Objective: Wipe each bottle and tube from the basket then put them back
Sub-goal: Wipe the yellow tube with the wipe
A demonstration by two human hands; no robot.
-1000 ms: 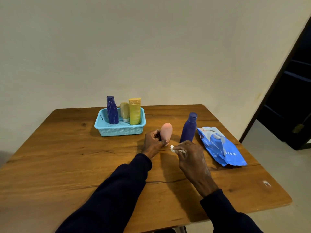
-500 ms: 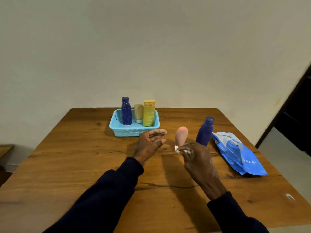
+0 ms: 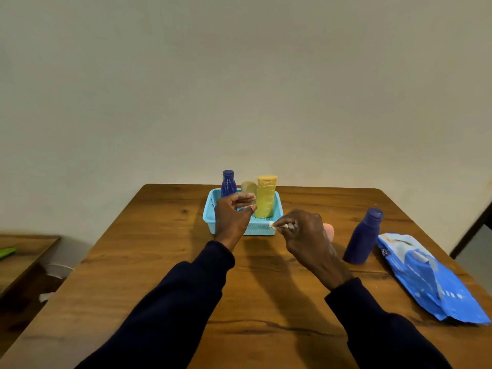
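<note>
Hands at the blue basket on the table.
Grip of the left hand is loose and empty; the right hand pinches a white wipe before a pink bottle.

The table is brown wood with visible grain and a soft sheen, the basket light-blue plastic with a finely perforated wall, the blue bottle smooth plastic, the wipes pack glossy crinkled film, the wipe soft and matt, the sleeves dark matt cloth
</note>
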